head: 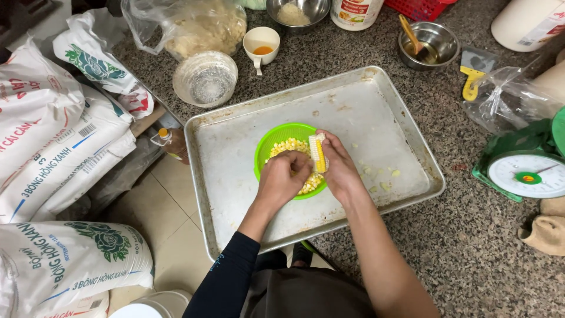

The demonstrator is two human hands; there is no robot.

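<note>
Right hand [340,168] gripped a piece of corn cob [318,153], fingers clamped round it, held upright over the green colander [276,138]. Left hand [282,176] curled closed at the cob's 9 o'clock side, thumb against the kernels; can't tell if it pinched anything. Loose kernels [288,147] lay in the colander, sitting mid metal tray [235,194]. Stray kernel bits [382,176] on the tray at 3 o'clock. Kitchen scale [527,174] further out at 3 o'clock, on the granite counter [471,247].

yellow corn strip [318,152] upright, over kernel-filled green basket [272,141]
</note>
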